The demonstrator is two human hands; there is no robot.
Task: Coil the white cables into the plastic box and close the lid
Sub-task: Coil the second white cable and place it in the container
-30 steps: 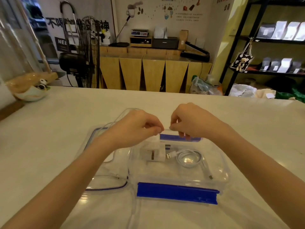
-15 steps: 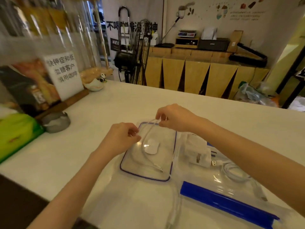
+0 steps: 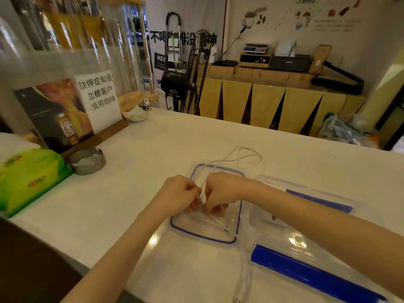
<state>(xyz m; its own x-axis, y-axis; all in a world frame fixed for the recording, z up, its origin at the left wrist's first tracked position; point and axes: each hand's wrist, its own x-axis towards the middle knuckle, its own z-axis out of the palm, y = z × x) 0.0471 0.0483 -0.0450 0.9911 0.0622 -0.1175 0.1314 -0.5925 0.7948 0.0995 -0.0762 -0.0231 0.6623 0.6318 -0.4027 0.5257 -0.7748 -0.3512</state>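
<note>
A clear lid with a blue seal lies flat on the white counter. Over it my left hand and my right hand meet, both pinching a thin white cable that loops away behind the lid and trails across it toward the front. To the right stands the clear plastic box with blue clips; my right forearm crosses it and hides most of what lies inside.
A green tissue pack and a grey ashtray sit at the left, with a sign stand behind them. A small bowl with a panda figure is farther back. The counter's near edge runs at lower left.
My view has swung left, from the box to the lid. Both hands moved from above the box to the lid and lowered onto the white cable there.
</note>
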